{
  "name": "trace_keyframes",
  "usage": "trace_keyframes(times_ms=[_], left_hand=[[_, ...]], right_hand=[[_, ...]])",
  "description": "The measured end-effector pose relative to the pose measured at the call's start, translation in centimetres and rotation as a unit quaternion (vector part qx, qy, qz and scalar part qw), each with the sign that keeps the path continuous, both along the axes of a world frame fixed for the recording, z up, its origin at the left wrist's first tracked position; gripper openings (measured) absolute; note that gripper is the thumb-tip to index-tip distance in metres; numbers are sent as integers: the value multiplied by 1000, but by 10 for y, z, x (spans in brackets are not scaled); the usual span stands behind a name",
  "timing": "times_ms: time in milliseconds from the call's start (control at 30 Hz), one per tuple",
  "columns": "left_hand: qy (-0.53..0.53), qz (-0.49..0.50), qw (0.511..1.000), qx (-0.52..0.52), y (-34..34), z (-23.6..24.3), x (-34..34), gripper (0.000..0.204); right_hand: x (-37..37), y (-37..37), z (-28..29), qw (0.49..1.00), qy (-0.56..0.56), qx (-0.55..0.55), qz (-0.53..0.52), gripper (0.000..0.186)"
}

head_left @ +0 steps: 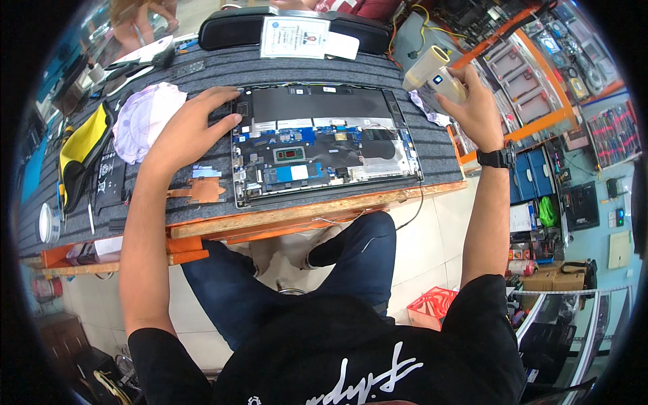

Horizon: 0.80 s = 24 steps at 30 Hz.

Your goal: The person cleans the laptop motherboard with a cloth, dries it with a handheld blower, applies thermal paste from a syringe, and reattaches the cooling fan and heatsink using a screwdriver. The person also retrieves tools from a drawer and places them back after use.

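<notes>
An opened laptop lies on the ribbed grey mat, its circuit board and black battery area exposed. My left hand rests at its upper left edge, fingers spread and the thumb on the casing. Beyond its upper right corner, my right hand is closed around a translucent yellowish bottle. A pale cylinder with a round end stands against that bottle; whether they are one piece I cannot tell. Below them lies a crumpled whitish cloth. A copper-coloured plate sits left of the laptop.
A pale purple cloth, a yellow and black cloth and a white round container lie on the left. A long black case with a paper card stands at the back. The wooden table edge runs before me.
</notes>
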<state>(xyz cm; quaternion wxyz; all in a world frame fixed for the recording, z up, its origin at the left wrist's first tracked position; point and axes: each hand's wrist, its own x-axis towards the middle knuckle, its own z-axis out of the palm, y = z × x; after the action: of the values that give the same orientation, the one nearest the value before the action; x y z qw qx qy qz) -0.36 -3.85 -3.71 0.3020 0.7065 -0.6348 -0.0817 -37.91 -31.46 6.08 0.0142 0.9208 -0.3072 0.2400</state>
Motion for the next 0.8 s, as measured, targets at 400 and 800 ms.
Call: trace_keyframes(times_ms=[400, 800], left_hand=[[-18, -22, 1000, 6, 2, 2, -6, 45], [-24, -24, 999, -4, 7, -4, -2, 46]], right_hand=[[30, 61, -10, 957, -142, 126, 220, 48], [60, 115, -10, 930, -115, 85, 340, 50]])
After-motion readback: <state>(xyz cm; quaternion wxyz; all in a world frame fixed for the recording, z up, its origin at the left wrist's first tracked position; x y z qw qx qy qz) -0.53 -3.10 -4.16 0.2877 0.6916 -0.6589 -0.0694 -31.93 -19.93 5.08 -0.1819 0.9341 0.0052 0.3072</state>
